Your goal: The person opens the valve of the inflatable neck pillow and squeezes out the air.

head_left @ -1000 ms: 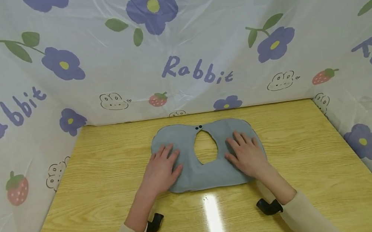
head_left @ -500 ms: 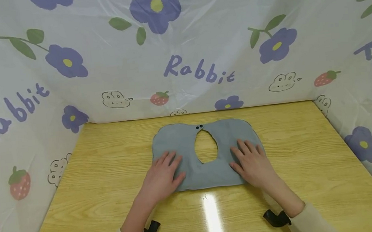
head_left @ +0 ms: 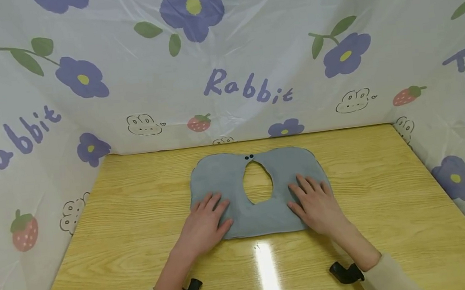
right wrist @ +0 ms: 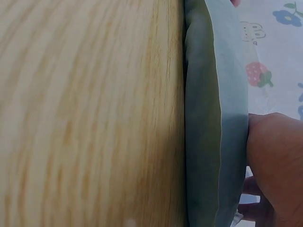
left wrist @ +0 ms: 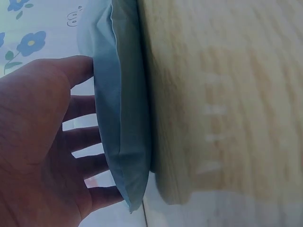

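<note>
Blue pillow (head_left: 265, 219) lies flat on the table (head_left: 388, 186); my left hand (head_left: 201, 225) and right hand (head_left: 319, 206) rest on its near left and right, fingers spread, gripping nothing. Smoothing, I'd judge; next calls for even pressure.

A yellowish wood-grain tabletop (head_left: 389, 204) (its streaks run from side to side) carries a puffy grey-blue cushion (head_left: 265, 219), lying flat near the far edge. Bare wood shows through the cushion's central opening, and a bright strip of reflected light gleams on the near side.
</note>
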{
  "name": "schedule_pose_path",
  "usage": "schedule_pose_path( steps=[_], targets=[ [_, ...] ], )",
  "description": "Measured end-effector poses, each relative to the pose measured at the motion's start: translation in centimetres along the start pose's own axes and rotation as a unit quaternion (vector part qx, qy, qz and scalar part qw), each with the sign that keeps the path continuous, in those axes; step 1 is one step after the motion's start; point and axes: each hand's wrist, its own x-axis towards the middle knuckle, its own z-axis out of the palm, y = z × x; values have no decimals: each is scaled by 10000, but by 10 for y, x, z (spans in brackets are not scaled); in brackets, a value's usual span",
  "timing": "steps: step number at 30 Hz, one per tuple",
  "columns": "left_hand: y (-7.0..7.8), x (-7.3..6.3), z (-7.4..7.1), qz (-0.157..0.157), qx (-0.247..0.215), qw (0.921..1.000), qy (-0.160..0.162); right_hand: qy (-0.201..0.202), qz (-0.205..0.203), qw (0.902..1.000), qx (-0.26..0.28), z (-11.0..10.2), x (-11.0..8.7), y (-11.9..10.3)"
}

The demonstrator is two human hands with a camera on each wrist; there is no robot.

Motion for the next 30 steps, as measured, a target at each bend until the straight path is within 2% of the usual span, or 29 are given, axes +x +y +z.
schedule_pose_path(
  steps=[8,13,17,23,26,30],
  targets=[
    [0,-3,6,-104,-70,9999,-74,-52,77,9995,294,3,-1,2],
    [2,-6,3,-9,1,10000,68,-18,76,9994,348,2,-3,2],
    [9,-10,-2,140,54,9998,162,155,20,9991,388,0,-5,0],
    [25,-16,-8,506,-25,9986,169,521,-463,9949,730,-6,-12,-11],
    [32,-18,-10,677,12,9976,114,451,-703,9925,891,-9,-14,-18],
    [36,-19,-7,759,37,9971,-13,325,-819,9933,754,-8,-16,-22]
  ],
)
